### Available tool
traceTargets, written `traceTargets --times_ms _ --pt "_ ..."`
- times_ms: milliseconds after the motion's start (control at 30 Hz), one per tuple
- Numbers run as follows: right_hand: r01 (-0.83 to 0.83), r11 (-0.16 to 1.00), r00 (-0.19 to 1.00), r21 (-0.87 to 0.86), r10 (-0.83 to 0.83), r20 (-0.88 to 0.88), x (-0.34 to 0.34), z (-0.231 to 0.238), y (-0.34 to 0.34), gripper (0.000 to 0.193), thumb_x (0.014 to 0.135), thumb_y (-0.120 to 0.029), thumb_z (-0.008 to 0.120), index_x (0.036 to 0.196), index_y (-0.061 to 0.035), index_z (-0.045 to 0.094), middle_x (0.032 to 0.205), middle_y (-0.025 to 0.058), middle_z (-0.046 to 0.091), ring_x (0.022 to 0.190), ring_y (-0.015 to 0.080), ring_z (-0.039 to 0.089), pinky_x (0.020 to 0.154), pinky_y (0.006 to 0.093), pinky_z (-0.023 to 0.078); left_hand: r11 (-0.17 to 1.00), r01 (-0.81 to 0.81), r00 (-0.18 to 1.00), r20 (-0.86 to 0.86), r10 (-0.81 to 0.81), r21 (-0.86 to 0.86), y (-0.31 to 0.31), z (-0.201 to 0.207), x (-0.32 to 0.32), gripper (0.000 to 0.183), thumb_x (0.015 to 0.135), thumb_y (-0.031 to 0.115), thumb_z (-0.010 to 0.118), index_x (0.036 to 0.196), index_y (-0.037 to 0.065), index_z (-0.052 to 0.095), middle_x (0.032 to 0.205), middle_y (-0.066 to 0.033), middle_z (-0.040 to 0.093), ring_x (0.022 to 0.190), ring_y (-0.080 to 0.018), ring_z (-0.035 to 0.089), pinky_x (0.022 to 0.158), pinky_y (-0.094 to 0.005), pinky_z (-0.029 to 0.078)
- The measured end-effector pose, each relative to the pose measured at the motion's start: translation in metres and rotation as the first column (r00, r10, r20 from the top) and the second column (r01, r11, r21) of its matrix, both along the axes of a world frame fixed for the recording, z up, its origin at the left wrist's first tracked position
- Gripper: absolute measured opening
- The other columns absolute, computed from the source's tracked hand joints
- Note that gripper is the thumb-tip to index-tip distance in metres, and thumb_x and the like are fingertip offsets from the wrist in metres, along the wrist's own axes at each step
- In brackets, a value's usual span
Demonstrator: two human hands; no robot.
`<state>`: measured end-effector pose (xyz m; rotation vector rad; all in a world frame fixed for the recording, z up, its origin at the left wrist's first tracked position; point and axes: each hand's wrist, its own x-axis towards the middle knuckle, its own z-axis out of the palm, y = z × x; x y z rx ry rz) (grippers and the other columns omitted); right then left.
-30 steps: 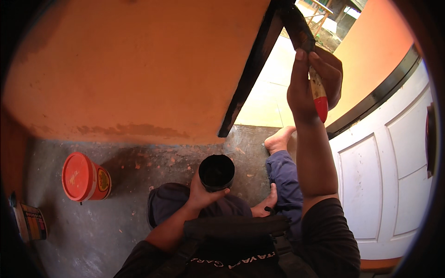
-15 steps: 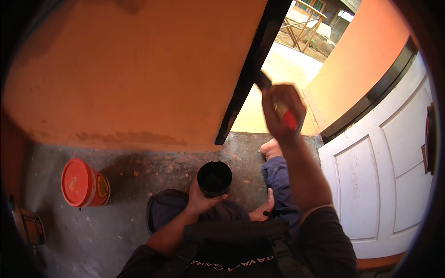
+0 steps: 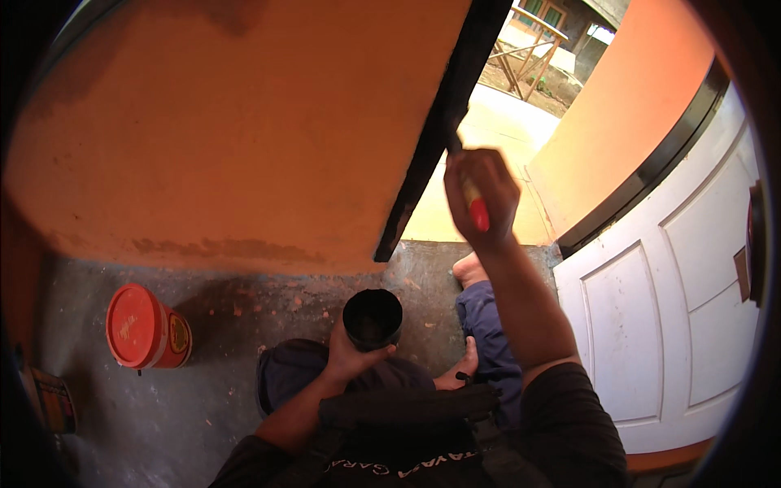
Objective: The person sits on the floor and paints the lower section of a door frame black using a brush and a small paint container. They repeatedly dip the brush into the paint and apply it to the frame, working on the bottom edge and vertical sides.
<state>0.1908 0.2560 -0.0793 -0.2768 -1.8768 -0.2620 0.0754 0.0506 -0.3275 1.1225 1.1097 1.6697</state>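
Observation:
My right hand [image 3: 486, 193] is wrapped round a paintbrush [image 3: 478, 213] with a pale handle and a red end. The brush's dark head reaches up to the black door frame [image 3: 421, 154], and its bristles blend into the dark surface. In front of my lap, my left hand [image 3: 351, 353] grips a round black cup [image 3: 373, 318], tilted so that its mouth shows. Inside the cup it is dark, and I cannot make out how much it holds.
A red lidded bucket [image 3: 138, 327] stands on the grey floor [image 3: 236, 390] to the left. A dark printed container [image 3: 52, 398] is at the far left edge. Beside the frame rises an orange wall [image 3: 228, 130]. An open white door [image 3: 651, 309] stands on the right, beyond my legs.
My right hand and the paintbrush have shifted slightly left, and the brush stands more upright against the frame. The left hand still holds the cup in about the same place.

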Motion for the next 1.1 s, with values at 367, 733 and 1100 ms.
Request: traceTargets --times_ms 367,733,1100 --pt "-0.055 0.998 0.997 0.006 0.055 -0.061 -0.004 0.095 0.022 0.012 0.085 0.001 0.077 0.087 -0.0027 0.065 0.086 0.0107 0.068 0.078 0.0226 0.067 0.072 0.0303 0.053 1.0 -0.022 1.0 -0.009 0.022 -0.019 -0.002 -0.003 -0.001 0.088 0.065 0.013 0.096 0.139 0.001 0.05 0.129 -0.0135 0.065 0.121 -0.0229 0.063 0.104 -0.0398 0.049" --pt "-0.007 0.99 0.999 0.141 0.012 -0.04 -0.002 0.056 0.013 0.014 0.082 0.006 0.075 0.089 -0.0037 0.066 0.085 0.0111 0.066 0.072 0.0287 0.065 0.066 0.0359 0.053 0.999 -0.046 0.998 -0.031 0.046 -0.009 -0.005 0.005 -0.001 0.087 0.065 0.015 0.096 0.138 0.002 0.051 0.128 -0.0133 0.064 0.121 -0.0232 0.062 0.103 -0.0399 0.049" --pt "-0.096 0.976 0.995 -0.196 0.088 -0.049 0.002 0.073 -0.001 0.015 0.089 0.002 0.074 0.084 -0.0024 0.061 0.078 0.0076 0.063 0.067 0.0162 0.059 0.065 0.0284 0.049 1.0 -0.015 1.0 -0.02 0.015 -0.005 -0.005 0.007 0.0 0.088 0.066 0.014 0.096 0.139 0.002 0.05 0.129 -0.0132 0.064 0.122 -0.0226 0.062 0.104 -0.0389 0.049"
